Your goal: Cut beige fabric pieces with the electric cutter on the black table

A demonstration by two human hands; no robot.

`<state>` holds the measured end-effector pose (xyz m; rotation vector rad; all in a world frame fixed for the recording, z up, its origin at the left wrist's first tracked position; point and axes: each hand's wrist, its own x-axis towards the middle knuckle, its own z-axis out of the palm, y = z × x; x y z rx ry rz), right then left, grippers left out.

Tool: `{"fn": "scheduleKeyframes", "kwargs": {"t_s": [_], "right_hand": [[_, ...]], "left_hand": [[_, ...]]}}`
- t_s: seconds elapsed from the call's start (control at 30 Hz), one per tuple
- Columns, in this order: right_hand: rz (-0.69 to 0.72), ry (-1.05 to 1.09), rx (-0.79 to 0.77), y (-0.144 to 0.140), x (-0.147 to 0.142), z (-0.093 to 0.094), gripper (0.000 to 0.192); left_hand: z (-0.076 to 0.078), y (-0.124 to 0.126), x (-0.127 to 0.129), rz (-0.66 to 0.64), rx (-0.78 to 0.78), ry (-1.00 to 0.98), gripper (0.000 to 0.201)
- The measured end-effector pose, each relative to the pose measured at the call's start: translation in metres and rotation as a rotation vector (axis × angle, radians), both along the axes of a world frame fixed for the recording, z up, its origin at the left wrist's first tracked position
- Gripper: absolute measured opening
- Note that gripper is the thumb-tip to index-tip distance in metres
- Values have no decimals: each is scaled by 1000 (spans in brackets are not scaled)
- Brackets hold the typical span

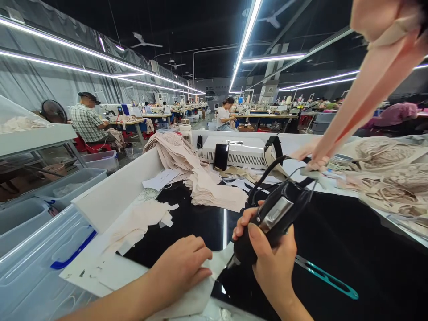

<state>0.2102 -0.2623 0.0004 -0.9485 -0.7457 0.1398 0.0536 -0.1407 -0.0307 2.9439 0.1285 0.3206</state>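
Note:
My right hand (272,263) is wrapped round a black hand-held power tool (284,207) with a silver plate on its side and a dark cable at its upper end. The tool is tilted, its narrow tip low beside a pale fabric piece (197,296). My left hand (182,263) is closed at this fabric, thumb and fingers at its edge; part of the grip is hidden. Both hands are over the near edge of a glossy black work surface (337,232). A teal slotted tool (331,278) lies right of my right hand.
Stacked beige fabric pieces (214,187) lie ahead, before a white vented box (237,149) and a dark phone-like device (221,156). More beige pieces (384,178) are heaped at right. A pink fabric strip (361,98) hangs at upper right. Plastic bins (40,263) stand left; people sit farther off.

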Motion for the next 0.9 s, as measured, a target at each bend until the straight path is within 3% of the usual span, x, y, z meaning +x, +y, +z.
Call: {"fn": "scheduleKeyframes", "kwargs": {"t_s": [0.13,0.23,0.3,0.53,0.73,0.9], "right_hand": [[-21,-7,1,-3,6,1,27],[-13,-10,-10,-8,6,2,27],[-4,1,-19,-11,4,3,27],[56,-9,-20,-15,2,-1,27],[77,-10,-42,-24,6,-10,30],[47,73,-38,-32,-3,-2,32]], "left_hand": [[-9,3,-13,-131,55,-52,18],[-6,21,-14,-325,56,-121,15],[-4,31,-13,-382,20,-142,16],[-10,35,2,-165,-119,-209,26],[-19,33,11,-177,-53,-130,24],[-22,35,5,-203,-33,-181,24]]}}
